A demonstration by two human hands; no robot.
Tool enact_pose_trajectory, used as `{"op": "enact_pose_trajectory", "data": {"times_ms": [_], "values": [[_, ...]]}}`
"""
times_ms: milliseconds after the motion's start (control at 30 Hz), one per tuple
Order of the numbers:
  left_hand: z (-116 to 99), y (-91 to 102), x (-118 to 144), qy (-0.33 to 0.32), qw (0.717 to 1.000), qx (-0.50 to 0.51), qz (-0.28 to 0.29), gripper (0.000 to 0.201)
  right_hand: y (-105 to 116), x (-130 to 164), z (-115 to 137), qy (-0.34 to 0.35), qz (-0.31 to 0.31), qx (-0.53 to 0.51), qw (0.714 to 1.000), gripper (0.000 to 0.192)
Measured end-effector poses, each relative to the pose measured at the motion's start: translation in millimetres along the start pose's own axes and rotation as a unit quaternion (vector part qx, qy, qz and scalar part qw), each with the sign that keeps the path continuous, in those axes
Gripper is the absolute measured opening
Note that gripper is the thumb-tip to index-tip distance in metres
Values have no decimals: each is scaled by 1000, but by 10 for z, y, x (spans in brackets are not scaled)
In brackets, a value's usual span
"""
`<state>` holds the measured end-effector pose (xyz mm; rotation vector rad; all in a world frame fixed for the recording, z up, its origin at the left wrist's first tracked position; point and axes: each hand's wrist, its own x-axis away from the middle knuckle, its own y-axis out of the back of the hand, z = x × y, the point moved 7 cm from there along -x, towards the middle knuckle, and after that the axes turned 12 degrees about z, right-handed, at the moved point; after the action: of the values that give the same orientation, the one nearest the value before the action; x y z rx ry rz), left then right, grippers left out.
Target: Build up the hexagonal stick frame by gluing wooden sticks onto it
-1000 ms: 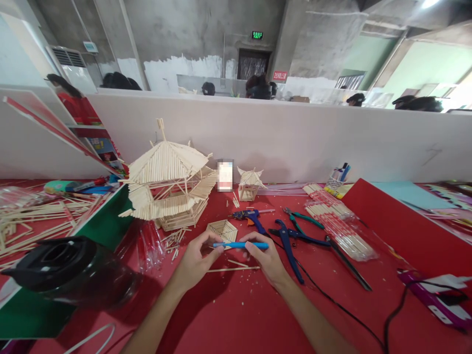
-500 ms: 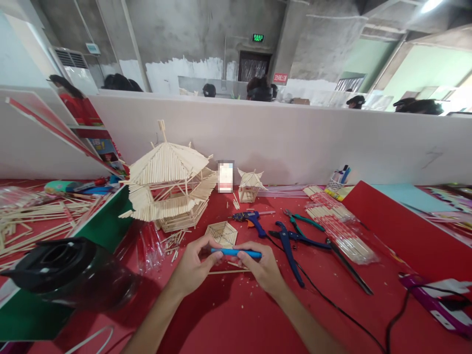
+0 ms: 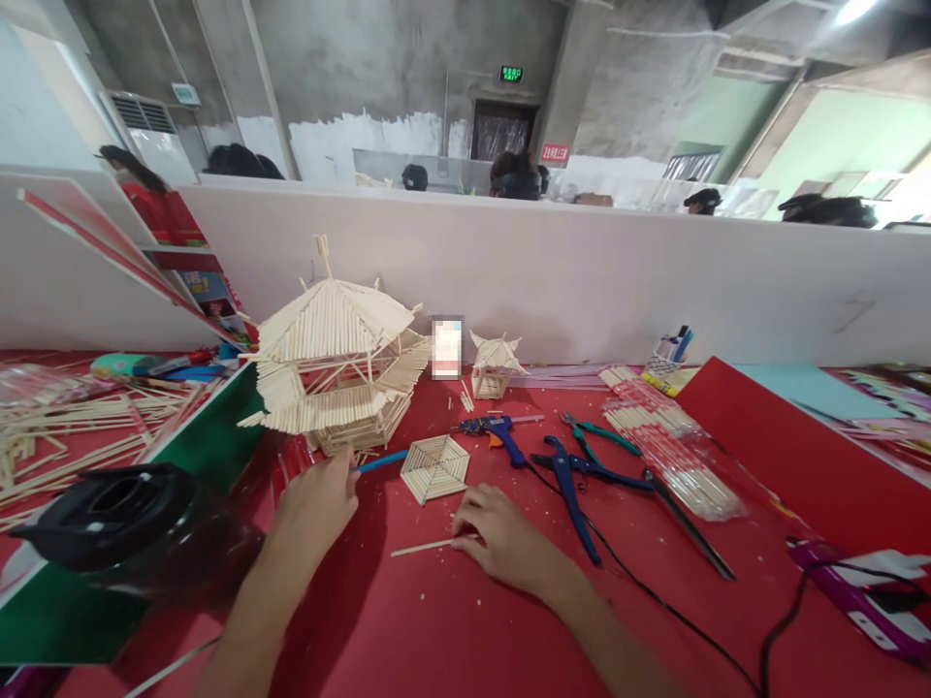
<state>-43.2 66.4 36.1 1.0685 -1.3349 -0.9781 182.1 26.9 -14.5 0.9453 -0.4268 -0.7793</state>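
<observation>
My left hand [image 3: 317, 504] holds a blue pen-like tool [image 3: 382, 460] just in front of the large stick pagoda model [image 3: 335, 364]. The tool's tip points right toward a flat hexagonal stick panel [image 3: 435, 467] lying on the red table. My right hand [image 3: 495, 533] rests on the table with its fingertips on a thin wooden stick [image 3: 426, 547] that lies flat. A small stick pavilion [image 3: 493, 365] stands farther back by the white partition.
A blue glue gun [image 3: 496, 431], blue-handled cutters [image 3: 571, 480] and green-handled pliers [image 3: 593, 431] lie right of the panel, with a black cable [image 3: 669, 606]. Bagged sticks [image 3: 669, 446] are at right. A black jar lid [image 3: 116, 509] and loose sticks [image 3: 65, 436] sit left.
Both hands held the blue tool together; my right hand let go and dropped to the wooden stick. My left hand carried the tool left toward the pagoda, uncovering the hexagonal panel.
</observation>
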Motion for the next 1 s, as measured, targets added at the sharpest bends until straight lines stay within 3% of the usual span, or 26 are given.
{"op": "enact_pose_trajectory", "data": {"times_ms": [200,333,533,833,1000], "values": [[157,-101,29,77,994,-36,62,22,32,-11,41,1,11,23,1000,9],[156,-84,23,76,994,-57,50,26,89,6,-38,-30,1,-12,999,9],[-180,-25,5,-66,997,2,-48,20,164,28,-216,-58,-10,-28,998,11],[-581,-364,-6,-292,953,68,-37,30,278,118,-444,-39,-40,22,998,14],[-585,-491,-34,-331,939,88,-23,43,219,48,-440,-26,-43,35,998,13]]}}
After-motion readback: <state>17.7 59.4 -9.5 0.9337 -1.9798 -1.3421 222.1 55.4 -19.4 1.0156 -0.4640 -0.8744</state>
